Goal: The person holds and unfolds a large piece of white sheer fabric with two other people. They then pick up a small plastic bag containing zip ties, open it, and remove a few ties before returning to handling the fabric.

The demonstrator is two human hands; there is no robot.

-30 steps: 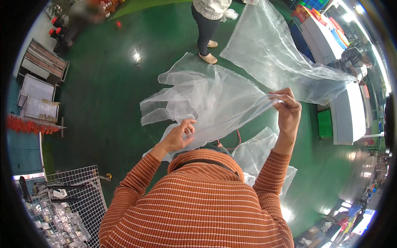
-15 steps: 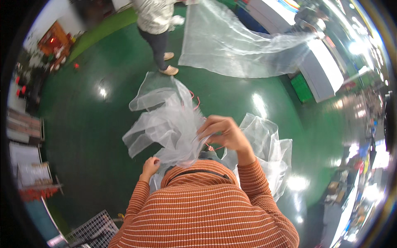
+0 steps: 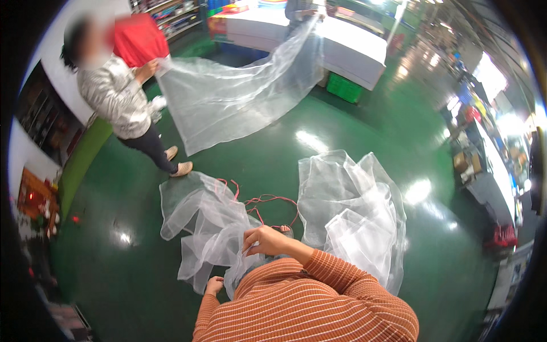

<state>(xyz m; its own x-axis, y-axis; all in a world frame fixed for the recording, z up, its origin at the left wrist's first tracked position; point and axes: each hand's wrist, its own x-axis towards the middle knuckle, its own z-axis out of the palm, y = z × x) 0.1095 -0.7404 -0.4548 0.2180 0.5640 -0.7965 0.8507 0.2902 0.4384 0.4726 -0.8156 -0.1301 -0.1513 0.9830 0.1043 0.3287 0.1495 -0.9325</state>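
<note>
A heap of sheer white fabric [image 3: 219, 219] trails over the floor in front of me and up to my waist. My right hand [image 3: 265, 240] pinches a gathered part of it near my body, thumb and fingers together. Lower and to the left, my left hand [image 3: 215, 285] has curled fingers right beside the fabric's edge; whether cloth lies between them is hidden. A red cord [image 3: 268, 198] runs loosely from this fabric toward a second pile of sheer white fabric [image 3: 353, 205] on my right, which neither hand touches.
Ahead on the left, a person [image 3: 117, 97] holds one end of a long sheer white sheet [image 3: 239, 97]; another person [image 3: 299, 11] is at its far end. Behind it stand a white-topped table [image 3: 350, 57] and a green crate [image 3: 344, 87]. Boxes [image 3: 467, 162] line the right side.
The view has tilted up and turned right, bringing more of the person ahead and the tables into sight. My right hand has come lower and closer to my body, still pinching the fabric.
</note>
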